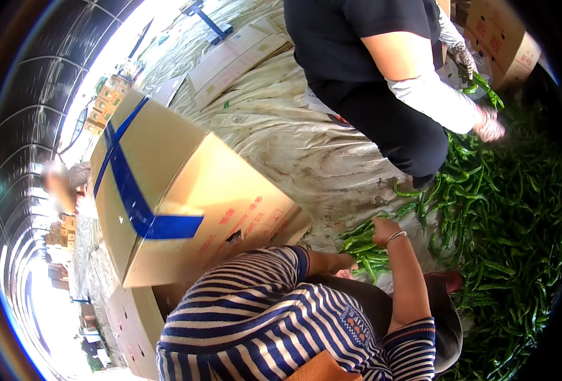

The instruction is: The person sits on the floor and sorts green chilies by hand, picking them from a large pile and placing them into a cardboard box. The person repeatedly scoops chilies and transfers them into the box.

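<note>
Before me is a loose bunch of long green chili peppers, lying between my two hands. At its near left side, my left hand curls around the peppers, with part of the fingers hidden beneath them. My right hand, with a pale bracelet at the wrist, closes on the bunch from the upper right. Farther right spreads a large pile of green chili peppers on the ground sheet.
To my left, a big cardboard box with blue tape stands close to my arm. A co-worker in dark clothes crouches ahead, gloved hands over the pile. Flattened cardboard lies on the pale sheet. Another carton stands behind the co-worker.
</note>
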A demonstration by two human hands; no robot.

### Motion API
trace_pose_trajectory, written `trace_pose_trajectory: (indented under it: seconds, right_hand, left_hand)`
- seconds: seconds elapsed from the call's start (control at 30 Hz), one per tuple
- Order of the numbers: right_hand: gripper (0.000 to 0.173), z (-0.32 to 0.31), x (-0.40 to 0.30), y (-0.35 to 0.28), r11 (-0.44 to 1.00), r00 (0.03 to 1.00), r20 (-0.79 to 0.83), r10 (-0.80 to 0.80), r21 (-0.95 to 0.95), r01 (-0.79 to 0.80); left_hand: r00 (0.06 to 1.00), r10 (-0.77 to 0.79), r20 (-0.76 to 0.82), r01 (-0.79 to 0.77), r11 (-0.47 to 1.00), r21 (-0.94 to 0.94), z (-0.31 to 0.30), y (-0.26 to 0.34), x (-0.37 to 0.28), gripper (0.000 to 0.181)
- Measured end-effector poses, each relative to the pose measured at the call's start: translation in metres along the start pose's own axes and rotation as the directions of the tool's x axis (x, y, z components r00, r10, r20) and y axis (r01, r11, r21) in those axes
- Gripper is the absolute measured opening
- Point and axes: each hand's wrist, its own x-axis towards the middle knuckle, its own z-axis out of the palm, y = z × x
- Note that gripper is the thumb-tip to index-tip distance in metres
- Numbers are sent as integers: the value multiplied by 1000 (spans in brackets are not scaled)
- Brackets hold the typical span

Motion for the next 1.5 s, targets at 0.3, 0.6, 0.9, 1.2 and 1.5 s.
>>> trace_pose_trajectory:
  seconds: [0.3,0.6,0.9,1.2,1.5]
  right_hand:
    - [29,-106,-115,-15,906,789,-607,-90,280,319]
    - [77,-177,-325,-110,586,243,-965,97,253,770]
    - [88,-157,-482,-98,877,-212,-975,-62,-155,455]
    - [80,-119,-604,-26,996,-436,-897,64,29,85]
    - [71,-87,-654,-7,985,-629,-774,-71,45,-166]
  left_hand:
    - [811,560,168,-350,234,907,28,20,-24,39]
    - [175,816,550,-760,-243,603,128,73,-135,37]
    - [122,755,644,-833,-274,480,209,74,-178,27]
    - [341,688,641,-782,-171,599,239,85,-167,37]
    - [315,682,660,-808,-172,564,308,137,-135,33]
